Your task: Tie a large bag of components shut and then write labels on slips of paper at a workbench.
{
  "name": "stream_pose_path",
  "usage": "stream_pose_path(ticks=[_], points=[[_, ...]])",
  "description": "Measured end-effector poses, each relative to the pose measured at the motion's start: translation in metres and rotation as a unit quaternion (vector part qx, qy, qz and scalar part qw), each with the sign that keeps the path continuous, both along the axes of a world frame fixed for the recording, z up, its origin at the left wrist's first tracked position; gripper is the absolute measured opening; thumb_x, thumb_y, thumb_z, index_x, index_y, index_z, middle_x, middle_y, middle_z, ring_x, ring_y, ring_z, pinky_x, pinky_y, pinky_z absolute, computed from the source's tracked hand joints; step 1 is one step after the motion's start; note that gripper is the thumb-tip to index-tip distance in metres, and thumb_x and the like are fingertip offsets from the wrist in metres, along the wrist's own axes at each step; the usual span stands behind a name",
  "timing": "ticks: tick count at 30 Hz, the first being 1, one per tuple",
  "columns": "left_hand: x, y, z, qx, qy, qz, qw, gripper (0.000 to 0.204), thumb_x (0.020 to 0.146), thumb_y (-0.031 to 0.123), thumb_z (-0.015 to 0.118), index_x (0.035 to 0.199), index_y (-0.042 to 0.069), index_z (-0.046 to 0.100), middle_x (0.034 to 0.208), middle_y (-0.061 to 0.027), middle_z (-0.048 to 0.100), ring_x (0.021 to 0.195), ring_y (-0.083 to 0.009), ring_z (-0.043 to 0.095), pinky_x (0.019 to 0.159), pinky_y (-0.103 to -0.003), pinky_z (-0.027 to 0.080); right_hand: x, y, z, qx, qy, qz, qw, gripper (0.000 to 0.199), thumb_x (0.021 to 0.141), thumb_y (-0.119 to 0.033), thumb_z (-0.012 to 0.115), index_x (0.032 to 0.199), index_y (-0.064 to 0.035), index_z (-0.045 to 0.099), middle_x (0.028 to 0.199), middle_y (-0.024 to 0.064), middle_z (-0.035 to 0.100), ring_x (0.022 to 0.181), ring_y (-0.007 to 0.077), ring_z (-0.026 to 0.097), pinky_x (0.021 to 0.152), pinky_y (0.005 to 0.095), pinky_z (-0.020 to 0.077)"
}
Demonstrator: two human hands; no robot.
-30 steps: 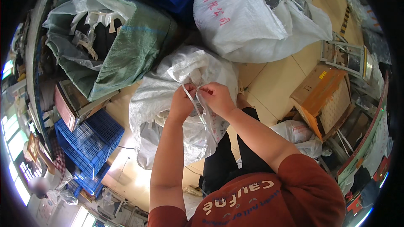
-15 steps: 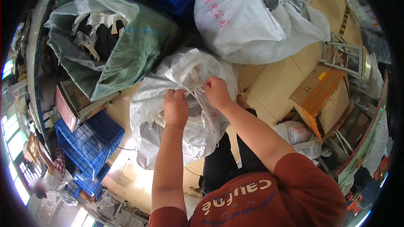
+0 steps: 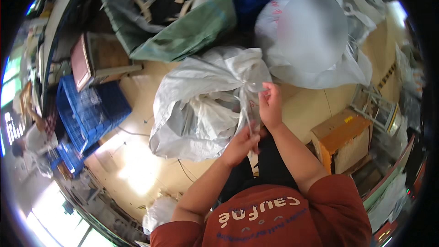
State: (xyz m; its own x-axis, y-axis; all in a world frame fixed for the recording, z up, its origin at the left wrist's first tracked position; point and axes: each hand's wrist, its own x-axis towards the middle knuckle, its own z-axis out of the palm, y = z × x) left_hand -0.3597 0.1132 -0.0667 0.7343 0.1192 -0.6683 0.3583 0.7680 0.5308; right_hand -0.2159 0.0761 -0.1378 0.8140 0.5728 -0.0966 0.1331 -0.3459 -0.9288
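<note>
A white woven sack [image 3: 180,96] stands before me, with part of its rim gathered and tied into a bunched knot at its right side. White plastic and pale pieces show inside the part that gapes. My left hand [image 3: 241,145] is at the sack's near right edge, its fingers curled round a thin white cord [image 3: 250,120] that hangs from the knot. Beside the knot is my right hand [image 3: 270,104], raised, with thumb and fingertips close together; whatever they pinch is too small to make out.
A green sack [image 3: 192,36] of black and white pieces stands at the far left. Another white sack [image 3: 270,32] is at the far right. Blue crates [image 3: 91,110] and a wooden stool [image 3: 107,57] are to the left, a cardboard box [image 3: 343,132] to the right. Another person [image 3: 39,135] works at far left.
My left hand has come down and right, from the gathered rim to the hanging cord. My right hand stays close to the knot. The view has shifted, and the sack's bunched part now leans right.
</note>
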Motion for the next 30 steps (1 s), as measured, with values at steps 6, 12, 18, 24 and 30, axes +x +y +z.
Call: stream_pose_path(ticks=[6,12,18,24,30], points=[[-0.137,0.011,0.044,0.286,0.106,-0.078,0.949,0.019,0.089,0.015,0.051,0.099,0.0,0.057,0.077,-0.0013,0.058,0.069,-0.0107,0.052,0.066,-0.025,0.044,-0.073,0.022,0.076,0.043,-0.217,0.574,0.788,0.042,0.072,-0.005,0.05,0.112,-0.0115,0.055,0.11,0.0119,0.054,0.103,0.0283,0.051,0.102,0.0489,0.0221],[-0.237,0.072,0.029,0.617,0.481,-0.063,0.62,0.053,0.076,0.017,0.066,0.121,0.001,0.044,0.118,-0.0212,0.048,0.102,-0.0361,0.05,0.083,-0.043,0.042,-0.177,-0.007,0.043,-0.2,-0.19,0.786,0.553,0.034,0.076,-0.014,0.05,0.109,-0.01,0.055,0.096,0.0118,0.059,0.075,0.0216,0.059,0.074,0.0423,0.0445],[-0.23,0.142,-0.05,0.503,0.365,0.014,0.783,0.047,0.079,0.015,0.058,0.123,0.005,0.044,0.107,-0.0182,0.054,0.093,-0.0357,0.054,0.074,-0.043,0.045,-0.193,0.017,-0.013,-0.206,-0.322,0.694,0.609,0.01,0.072,-0.015,0.052,0.072,-0.0119,0.061,0.072,0.0018,0.059,0.065,0.0187,0.057,0.059,0.0325,0.044],[-0.213,0.09,-0.061,0.59,0.15,-0.062,0.791,0.036,0.078,0.016,0.056,0.112,0.003,0.052,0.087,-0.0146,0.053,0.08,-0.0336,0.054,0.068,-0.042,0.045,-0.176,0.1,0.017,0.049,-0.388,0.578,0.717,0.005,0.063,-0.016,0.053,0.06,-0.0126,0.053,0.067,0.0006,0.051,0.069,0.0179,0.053,0.057,0.0308,0.0433],[-0.241,0.075,-0.095,0.593,0.207,-0.041,0.777,0.023,0.076,0.014,0.057,0.095,-0.001,0.057,0.078,-0.0154,0.054,0.074,-0.0365,0.054,0.066,-0.041,0.045,-0.197,0.141,-0.017,0.086,-0.334,0.6,0.722,0.009,0.06,-0.013,0.057,0.069,-0.0108,0.057,0.078,0.0015,0.051,0.076,0.019,0.05,0.061,0.0315,0.0444]])
